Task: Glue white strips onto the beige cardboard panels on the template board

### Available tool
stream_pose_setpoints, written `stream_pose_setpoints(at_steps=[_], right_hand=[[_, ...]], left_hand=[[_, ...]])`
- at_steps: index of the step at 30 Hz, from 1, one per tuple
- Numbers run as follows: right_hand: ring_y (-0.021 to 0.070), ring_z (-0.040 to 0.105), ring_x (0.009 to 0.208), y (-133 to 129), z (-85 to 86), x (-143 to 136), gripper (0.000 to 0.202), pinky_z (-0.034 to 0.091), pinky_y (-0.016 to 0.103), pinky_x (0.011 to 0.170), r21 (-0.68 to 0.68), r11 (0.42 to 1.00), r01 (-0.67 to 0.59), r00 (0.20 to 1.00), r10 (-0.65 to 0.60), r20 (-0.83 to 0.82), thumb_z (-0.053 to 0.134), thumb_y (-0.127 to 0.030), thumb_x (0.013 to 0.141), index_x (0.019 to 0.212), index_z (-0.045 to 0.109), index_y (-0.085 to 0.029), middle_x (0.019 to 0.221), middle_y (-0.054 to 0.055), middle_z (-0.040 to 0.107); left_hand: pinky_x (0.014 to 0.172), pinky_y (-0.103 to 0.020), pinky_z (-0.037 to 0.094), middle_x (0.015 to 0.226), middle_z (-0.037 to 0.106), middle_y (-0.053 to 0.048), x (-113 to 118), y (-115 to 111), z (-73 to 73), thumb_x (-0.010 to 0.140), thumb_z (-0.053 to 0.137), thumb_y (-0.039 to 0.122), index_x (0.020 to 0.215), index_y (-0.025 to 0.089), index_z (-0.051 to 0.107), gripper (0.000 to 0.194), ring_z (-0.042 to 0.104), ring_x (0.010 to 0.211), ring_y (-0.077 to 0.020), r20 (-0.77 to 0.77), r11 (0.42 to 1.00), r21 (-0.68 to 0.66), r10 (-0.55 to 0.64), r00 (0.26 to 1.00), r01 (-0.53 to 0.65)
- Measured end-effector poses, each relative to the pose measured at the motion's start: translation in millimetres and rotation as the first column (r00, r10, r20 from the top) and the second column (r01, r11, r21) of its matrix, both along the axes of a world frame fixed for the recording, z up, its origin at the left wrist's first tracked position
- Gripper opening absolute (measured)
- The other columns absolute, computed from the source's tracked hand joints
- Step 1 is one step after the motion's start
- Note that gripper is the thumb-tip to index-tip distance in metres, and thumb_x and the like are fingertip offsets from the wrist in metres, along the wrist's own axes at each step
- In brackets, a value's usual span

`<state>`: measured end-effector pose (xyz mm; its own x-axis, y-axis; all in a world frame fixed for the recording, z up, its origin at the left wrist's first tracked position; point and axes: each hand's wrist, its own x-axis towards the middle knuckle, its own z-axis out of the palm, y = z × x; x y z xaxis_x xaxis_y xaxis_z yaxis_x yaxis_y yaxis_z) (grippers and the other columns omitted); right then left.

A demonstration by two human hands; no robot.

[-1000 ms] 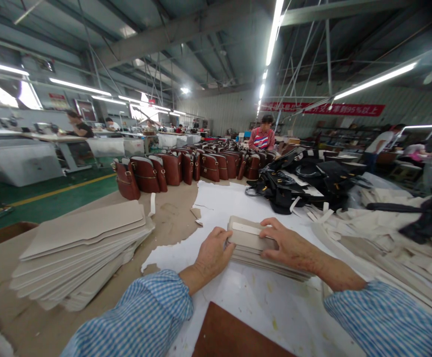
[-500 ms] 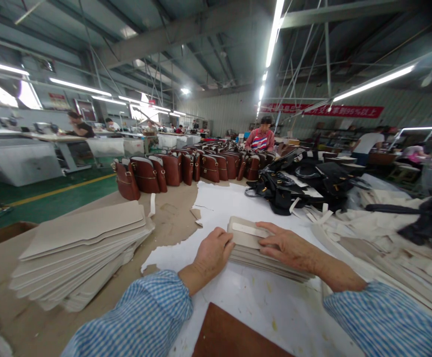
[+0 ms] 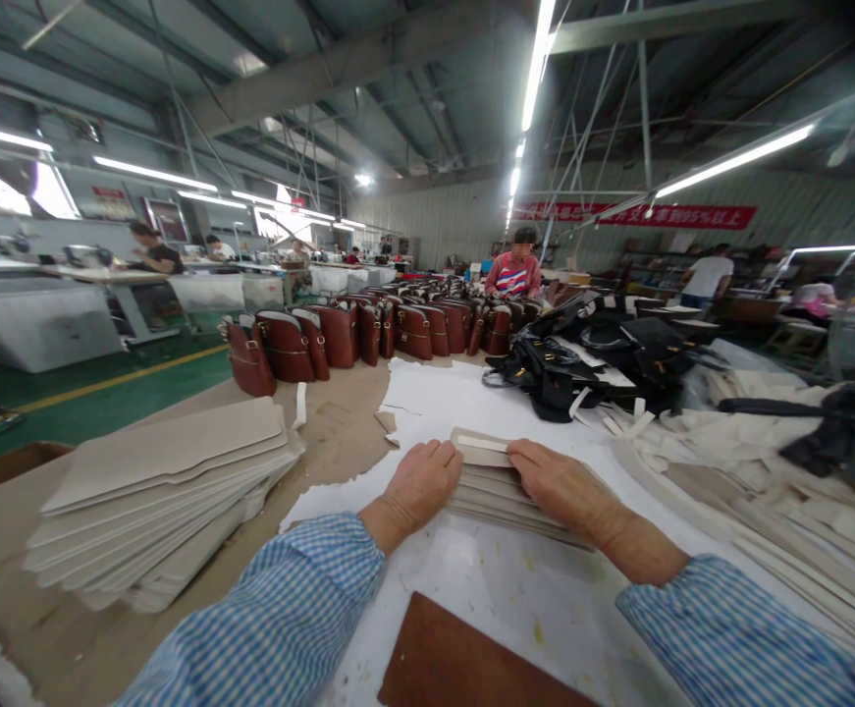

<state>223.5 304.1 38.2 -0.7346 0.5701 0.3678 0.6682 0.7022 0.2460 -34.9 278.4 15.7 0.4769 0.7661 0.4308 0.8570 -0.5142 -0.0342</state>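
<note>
In front of me lies a stack of beige panels (image 3: 497,496), slightly fanned toward me, with a white strip (image 3: 482,449) along the top one. At the stack's left edge my left hand (image 3: 421,483) is closed, its fingers curled on the top panel and the thumb hidden. My right hand (image 3: 563,488) is closed at the right end of the strip, pinching the top panel's edge; part of that panel is hidden beneath the hand. A brown leather-like piece (image 3: 471,656) rests nearest to me on the white sheet (image 3: 442,388).
To the left, another fanned stack of beige panels (image 3: 169,462) lies on the brown table covering (image 3: 339,417). Brown bags (image 3: 287,346) stand in rows beyond. Black bags (image 3: 556,363) and heaped off-white pieces (image 3: 751,452) fill the right. A co-worker (image 3: 513,273) is across the table.
The fingers of my right hand have drawn together from a spread pose at the strip's right end. My left fingers have curled more tightly on the left edge.
</note>
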Motion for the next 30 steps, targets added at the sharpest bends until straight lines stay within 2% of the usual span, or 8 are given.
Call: stream_pose_setpoints(at_steps=[5,8,15,18,20,23,26,30], right_hand=[[0.0237,0.069,0.110,1.2,11.4,2.5,0.009,0.062,0.043,0.094,0.181,0.983,0.034,0.997,-0.022,-0.070,0.069,-0.013,0.103,0.111,0.071,-0.016,0.122,0.009,0.070],[0.0276,0.068,0.119,-18.2,25.5,4.6,0.021,0.060,0.046,0.101,0.264,0.964,0.019,0.993,0.012,-0.114,0.055,-0.004,0.104,0.113,0.072,-0.014,0.127,0.014,0.070],[0.0301,0.059,0.138,-136.9,52.7,32.3,0.031,0.045,0.051,0.123,0.280,0.956,-0.087,0.977,0.138,-0.165,0.050,-0.007,0.108,0.129,0.070,-0.016,0.135,0.015,0.071],[0.0291,0.057,0.141,-205.6,27.0,45.8,0.049,0.046,0.051,0.123,0.168,0.979,-0.113,0.969,0.146,-0.200,0.046,-0.004,0.106,0.146,0.063,-0.026,0.140,0.010,0.070],[0.0307,0.058,0.139,-247.9,-7.1,53.0,0.060,0.055,0.052,0.116,0.010,0.995,-0.095,0.953,0.094,-0.288,0.042,-0.008,0.105,0.159,0.052,-0.032,0.147,0.007,0.065],[0.0328,0.066,0.130,-292.8,-60.9,59.9,0.066,0.064,0.050,0.103,-0.152,0.983,-0.104,0.927,0.040,-0.374,0.045,-0.012,0.103,0.165,0.045,-0.033,0.144,0.006,0.066],[0.0318,0.067,0.128,-315.3,-91.2,62.5,0.070,0.065,0.046,0.101,-0.217,0.972,-0.087,0.923,-0.003,-0.384,0.049,-0.011,0.101,0.167,0.041,-0.033,0.142,0.005,0.068],[0.0318,0.065,0.132,-325.8,-103.4,63.6,0.076,0.066,0.050,0.100,-0.239,0.971,-0.020,0.932,-0.068,-0.356,0.047,-0.007,0.100,0.170,0.032,-0.031,0.145,0.004,0.066]], left_hand=[[0.093,-0.044,0.060,0.114,0.071,-0.005,4.5,2.2,10.3,0.102,0.071,0.026,0.109,0.016,0.070,0.012,0.070,0.104,-0.0221,-0.014,0.998,0.062,0.022,1.000,-0.021],[0.092,-0.042,0.059,0.109,0.070,-0.005,6.6,-9.7,24.9,0.103,0.067,0.020,0.106,0.016,0.070,0.006,0.069,0.102,-0.0221,-0.036,0.996,0.084,0.024,0.999,-0.021],[0.089,-0.043,0.050,0.102,0.064,-0.009,14.3,-90.8,51.5,0.110,0.041,0.015,0.106,0.018,0.069,0.029,0.062,0.102,-0.0282,-0.069,0.991,-0.005,-0.136,0.988,0.136],[0.073,-0.037,0.048,0.085,0.063,-0.004,15.2,-145.3,38.9,0.106,0.048,0.014,0.092,0.022,0.068,0.026,0.060,0.083,-0.0237,-0.107,0.957,-0.079,-0.285,0.953,0.278],[0.066,-0.038,0.046,0.081,0.062,-0.004,14.1,-180.8,21.8,0.102,0.051,0.011,0.089,0.021,0.066,0.023,0.056,0.074,-0.0229,-0.127,0.923,-0.079,-0.383,0.915,0.376],[0.060,-0.039,0.044,0.080,0.064,-0.002,11.8,-218.6,-6.8,0.097,0.061,0.010,0.089,0.019,0.064,0.013,0.056,0.069,-0.0229,-0.146,0.916,-0.143,-0.394,0.908,0.375],[0.065,-0.039,0.049,0.085,0.067,-0.002,11.2,-234.6,-25.7,0.095,0.064,0.008,0.093,0.019,0.063,0.011,0.060,0.073,-0.0236,-0.107,0.923,-0.187,-0.360,0.927,0.337],[0.071,-0.039,0.053,0.090,0.069,-0.003,13.7,-239.8,-33.3,0.094,0.058,0.004,0.097,0.020,0.062,0.016,0.063,0.077,-0.0243,-0.017,0.928,-0.161,-0.342,0.940,0.335]])
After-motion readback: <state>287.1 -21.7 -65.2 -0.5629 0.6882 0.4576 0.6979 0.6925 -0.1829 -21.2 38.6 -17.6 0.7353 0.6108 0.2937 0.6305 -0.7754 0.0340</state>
